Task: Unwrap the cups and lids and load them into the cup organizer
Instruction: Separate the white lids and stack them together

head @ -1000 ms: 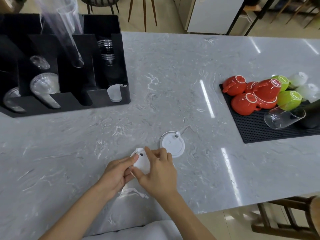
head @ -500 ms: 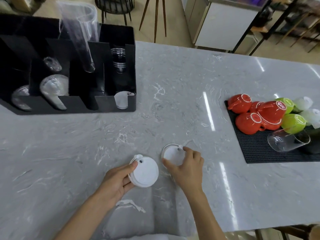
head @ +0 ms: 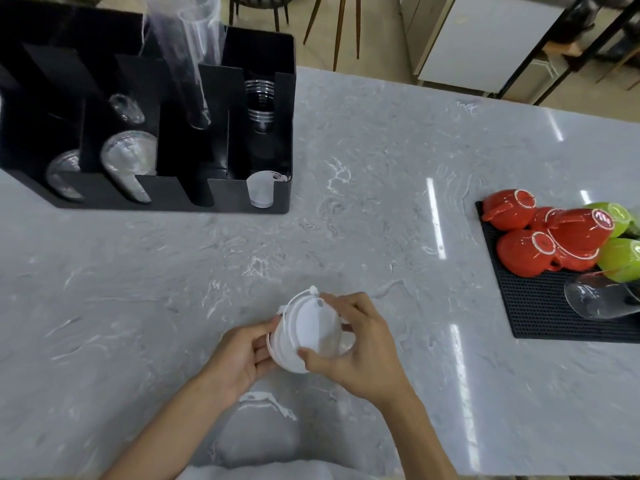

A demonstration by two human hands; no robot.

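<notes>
A small stack of white plastic lids is held just above the marble counter near its front edge. My left hand grips the stack from the left. My right hand holds it from the right and over the top. The black cup organizer stands at the far left. Its slots hold clear cups, a stack of clear lids and a few white lids in the front right slot. A tall clear sleeve of cups leans out of a middle slot.
A black rubber mat lies at the right edge with red cups, green cups and a clear glass on it. Chair legs and a white cabinet stand beyond the counter's far edge.
My right hand picked up the single lid from the counter and brought it onto the stack in my left hand. Both hands now hold the lids together.
</notes>
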